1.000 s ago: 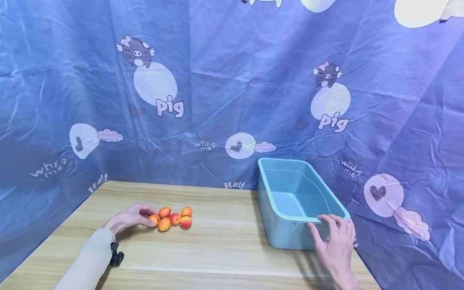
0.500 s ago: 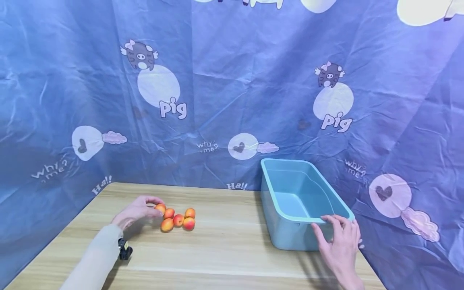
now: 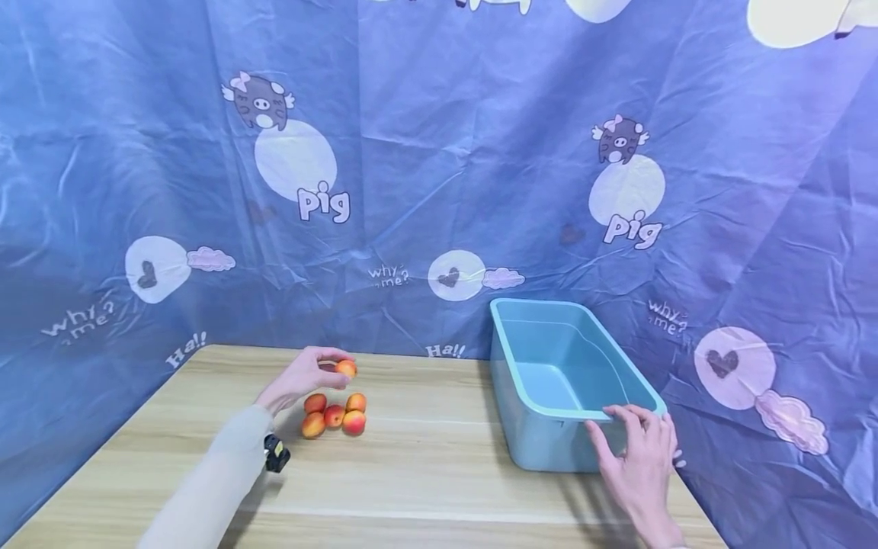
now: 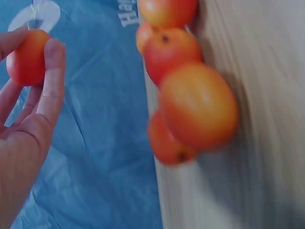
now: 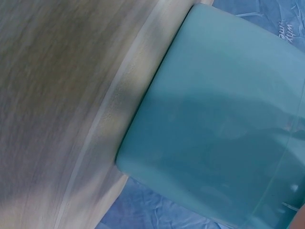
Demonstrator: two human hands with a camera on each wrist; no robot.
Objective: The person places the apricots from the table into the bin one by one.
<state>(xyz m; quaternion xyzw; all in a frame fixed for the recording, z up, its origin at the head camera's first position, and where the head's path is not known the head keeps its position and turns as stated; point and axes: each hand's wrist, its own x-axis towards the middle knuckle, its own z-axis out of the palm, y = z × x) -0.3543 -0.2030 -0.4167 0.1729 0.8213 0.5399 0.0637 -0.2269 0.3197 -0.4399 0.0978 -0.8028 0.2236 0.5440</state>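
Observation:
In the head view my left hand (image 3: 302, 379) pinches one small orange-red fruit, apricot-like (image 3: 346, 369), between thumb and fingers, raised above the others. The left wrist view shows this held apricot (image 4: 29, 62) from close by. Several more apricots (image 3: 334, 415) lie bunched on the table just below that hand. On the right stands a blue-green plastic bin (image 3: 511, 404) with its top uncovered and its inside bare. My right hand (image 3: 638, 465) grips the bin's near rim, fingers bent over the edge and thumb against the outer wall. That wall (image 5: 214, 114) fills much of the right wrist view.
The wood-grain table (image 3: 425, 480) reaches back to a blue cloth backdrop (image 3: 411, 191) printed with pigs, which also hangs along both sides. A small black device (image 3: 277, 454) is strapped at the left wrist.
My left hand has lifted one apricot from the left of the bunch and carried it up and to the right. The right hand stays on the bin's rim, and the bin has not moved.

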